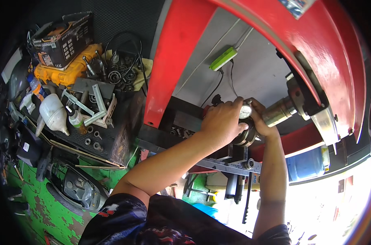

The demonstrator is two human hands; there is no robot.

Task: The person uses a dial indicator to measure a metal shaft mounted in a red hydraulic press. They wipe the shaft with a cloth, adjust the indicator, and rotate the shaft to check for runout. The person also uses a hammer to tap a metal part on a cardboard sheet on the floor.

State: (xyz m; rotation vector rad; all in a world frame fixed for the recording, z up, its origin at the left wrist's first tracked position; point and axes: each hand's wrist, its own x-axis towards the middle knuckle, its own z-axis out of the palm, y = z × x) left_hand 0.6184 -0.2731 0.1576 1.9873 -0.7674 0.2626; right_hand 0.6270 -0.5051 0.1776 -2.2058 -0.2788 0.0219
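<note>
A dial gauge (245, 111) with a white face sits between my two hands, under the steel ram (278, 111) of a red press. Below it is a dark round metal part (245, 134) with a shiny rim. My left hand (221, 122) reaches in from the left, its thumb against the round part and its fingers curled beyond sight. On the other side, my right hand (262, 119) curves around the gauge's right side; its fingertips are partly hidden, so its exact hold is unclear. A ring bearing (249, 164) lies at the press bed's near edge.
The red press frame (179, 61) surrounds my hands. A green power strip (223, 58) with cords is behind. Leftward, a workbench (124, 134) bears a bulb (52, 111), a steel square (98, 105), a yellow case (69, 67) and bearings. A motorcycle (78, 186) stands below.
</note>
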